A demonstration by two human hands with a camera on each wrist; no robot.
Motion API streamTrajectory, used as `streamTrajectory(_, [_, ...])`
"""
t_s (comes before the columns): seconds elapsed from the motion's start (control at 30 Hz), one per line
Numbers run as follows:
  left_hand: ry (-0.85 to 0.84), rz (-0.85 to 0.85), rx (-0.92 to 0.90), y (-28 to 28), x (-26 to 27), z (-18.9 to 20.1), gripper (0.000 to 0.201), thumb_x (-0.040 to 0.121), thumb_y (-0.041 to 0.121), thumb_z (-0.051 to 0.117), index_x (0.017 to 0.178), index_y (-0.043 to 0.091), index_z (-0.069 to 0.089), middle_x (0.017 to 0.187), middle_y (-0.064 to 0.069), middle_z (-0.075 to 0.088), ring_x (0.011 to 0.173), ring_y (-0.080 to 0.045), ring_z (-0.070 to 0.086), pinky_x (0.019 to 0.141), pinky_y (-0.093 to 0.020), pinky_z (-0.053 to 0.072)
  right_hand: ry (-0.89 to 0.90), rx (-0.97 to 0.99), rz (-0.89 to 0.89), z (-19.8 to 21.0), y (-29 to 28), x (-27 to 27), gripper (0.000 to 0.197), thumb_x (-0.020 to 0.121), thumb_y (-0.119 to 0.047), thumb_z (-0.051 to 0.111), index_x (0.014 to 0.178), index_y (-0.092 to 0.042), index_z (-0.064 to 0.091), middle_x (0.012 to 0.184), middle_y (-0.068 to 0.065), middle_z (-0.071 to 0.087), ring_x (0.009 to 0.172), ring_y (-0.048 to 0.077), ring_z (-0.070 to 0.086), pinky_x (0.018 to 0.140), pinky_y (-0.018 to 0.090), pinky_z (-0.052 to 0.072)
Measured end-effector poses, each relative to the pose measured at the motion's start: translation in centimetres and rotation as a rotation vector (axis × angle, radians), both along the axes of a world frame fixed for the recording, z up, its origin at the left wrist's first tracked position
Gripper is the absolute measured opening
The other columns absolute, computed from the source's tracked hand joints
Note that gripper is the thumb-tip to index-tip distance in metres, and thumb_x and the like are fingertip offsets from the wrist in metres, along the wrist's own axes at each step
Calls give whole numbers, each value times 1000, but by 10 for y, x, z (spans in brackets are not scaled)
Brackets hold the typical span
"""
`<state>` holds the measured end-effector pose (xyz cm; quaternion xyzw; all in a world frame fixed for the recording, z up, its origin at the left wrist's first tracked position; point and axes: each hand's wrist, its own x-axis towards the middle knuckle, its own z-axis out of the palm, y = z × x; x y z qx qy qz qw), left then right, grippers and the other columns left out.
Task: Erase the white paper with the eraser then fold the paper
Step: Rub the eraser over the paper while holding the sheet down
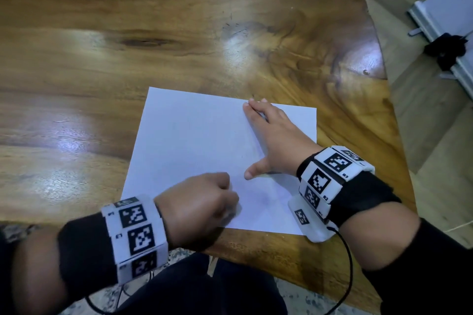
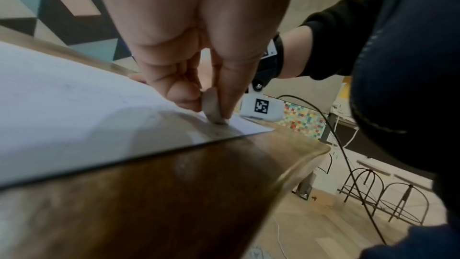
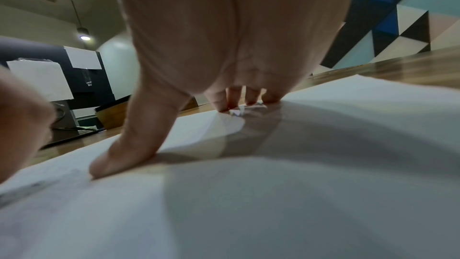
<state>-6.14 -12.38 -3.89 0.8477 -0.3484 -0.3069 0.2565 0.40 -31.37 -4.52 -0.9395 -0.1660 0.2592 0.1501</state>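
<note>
On wood table, L hand pinches eraser, R hand flat on paper

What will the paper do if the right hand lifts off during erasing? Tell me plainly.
The paper is one thin sheet on a glossy table, so it would probably slide or bunch under the eraser. The flat right hand seems to pin it. Picked up, it would likely droop.

A flat rectangular sheet of white paper lies unfolded near the table's front edge, faint grey pencil marks on it. A small, rounded grey-white rubber eraser stands on edge, touching the paper's near part.
</note>
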Motion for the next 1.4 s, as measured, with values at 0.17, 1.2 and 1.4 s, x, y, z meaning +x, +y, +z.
streamTrajectory(0.17, [-167,130,-35,-3,37,-3,11,75,18,63,65,15,62,70,0,48,63,-29,59,60,-32,50,1,-13,3,1,1,0,130,60,-49,82,151,-15,-4,158,-5,-8,144,12,-12,110,18,-2])
streamTrajectory(1.2, [-182,73,151,-24,52,3,18,82,22,47,83,11,62,79,0,47,85,-30,55,67,-30,35,7,-37,29,1,1,0,130,60,-52,80,150,-15,-7,158,-3,-11,144,15,-13,112,20,-4])
streamTrajectory(1.4, [-184,-5,128,-9,21,-9,10,69,14,68,67,18,59,72,-6,51,61,-29,57,48,-32,46,3,-81,50,2,0,1,130,63,-54,78,149,-15,-11,157,-4,-19,144,15,-19,117,29,-7])
